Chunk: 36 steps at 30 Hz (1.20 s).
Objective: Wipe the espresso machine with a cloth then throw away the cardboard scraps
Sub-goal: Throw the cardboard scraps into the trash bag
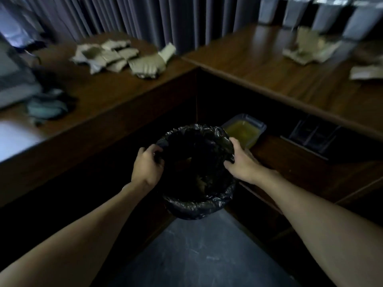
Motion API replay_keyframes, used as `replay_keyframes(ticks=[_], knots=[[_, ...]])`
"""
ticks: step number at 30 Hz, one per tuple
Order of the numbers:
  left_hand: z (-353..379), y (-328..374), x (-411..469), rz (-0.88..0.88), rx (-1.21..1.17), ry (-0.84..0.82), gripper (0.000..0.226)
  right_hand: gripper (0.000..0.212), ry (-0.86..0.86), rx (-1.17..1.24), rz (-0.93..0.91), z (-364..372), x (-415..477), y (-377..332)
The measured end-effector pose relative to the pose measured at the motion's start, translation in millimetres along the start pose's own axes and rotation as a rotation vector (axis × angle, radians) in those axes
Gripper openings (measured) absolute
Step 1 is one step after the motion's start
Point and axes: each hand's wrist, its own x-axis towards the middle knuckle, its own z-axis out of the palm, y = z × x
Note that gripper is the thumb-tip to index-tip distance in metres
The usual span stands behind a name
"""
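Torn, pale cardboard scraps (118,59) lie heaped on the dark wooden counter (124,96).

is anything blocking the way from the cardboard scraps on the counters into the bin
Nothing visible does. The bin is uncovered at the top; the left hand and right hand grip only its rim, at the sides. The cardboard scraps lie loose on the counter with nothing on top.

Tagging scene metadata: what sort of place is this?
Probably behind a cafe or bar counter: an L-shaped wooden counter, a row of grey canisters at its back, and a lined bin tucked in the corner below.
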Motion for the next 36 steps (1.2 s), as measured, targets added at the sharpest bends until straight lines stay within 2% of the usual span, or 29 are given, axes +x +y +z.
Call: replay_keyframes(ticks=[3,6,8,10,13,16,20,24,26,28,29,31,34,36], knots=[[-55.1,36.5,3.7,0.044,-0.034,0.041,0.04,0.077,0.037,-0.092,-0.024,-51.5,-17.6,-43.1],[-95.8,66.6,5.4,0.019,-0.054,0.083,0.048,0.061,0.111,-0.286,-0.027,-91.6,-33.2,-69.9],[-116.9,83.1,5.4,-0.007,-0.058,0.122,0.036,0.042,0.09,-0.359,-0.043,-113.7,-41.0,-81.4],[-134.9,97.0,4.2,0.045,-0.053,0.138,0.013,0.034,0.033,-0.393,-0.087,-131.5,-46.3,-91.8],[-157.0,115.7,4.5,0.156,-0.003,0.066,0.01,0.055,0.051,-0.436,-0.167,-150.7,-49.7,-106.0],[-172.6,129.4,4.7,0.24,0.029,-0.015,0.008,0.075,0.064,-0.306,-0.308,-157.7,-52.8,-123.8],[-190.3,138.2,10.0,0.325,-0.068,-0.078,0.023,0.072,0.047,-0.223,-0.483,-153.3,-48.3,-156.3],[-206.3,142.0,25.9,0.38,-0.158,-0.175,0.024,0.053,-0.002,-0.159,-0.605,-141.0,-38.2,-191.1],[-211.4,140.0,37.3,0.409,-0.17,-0.215,0.024,0.036,-0.059,-0.13,-0.642,-135.3,-28.8,-205.0],[-214.5,135.7,49.8,0.419,-0.15,-0.227,0.023,0.014,-0.056,-0.145,-0.65,-132.1,-16.0,-214.8],[-215.4,132.2,57.1,0.416,-0.13,-0.227,0.024,0.009,-0.044,-0.164,-0.645,-131.6,-8.8,-218.7],[-218.1,123.5,73.9,0.364,-0.123,-0.256,0.031,0.009,-0.045,-0.2,-0.619,-130.1,5.4,-224.2],[-218.3,105.0,95.6,0.225,-0.221,-0.412,0.054,0.011,-0.065,-0.218,-0.566,-127.2,25.2,-225.5],[-209.9,93.1,102.9,0.215,-0.158,-0.443,0.063,0.01,-0.073,-0.221,-0.523,-128.4,38.0,-222.5]])
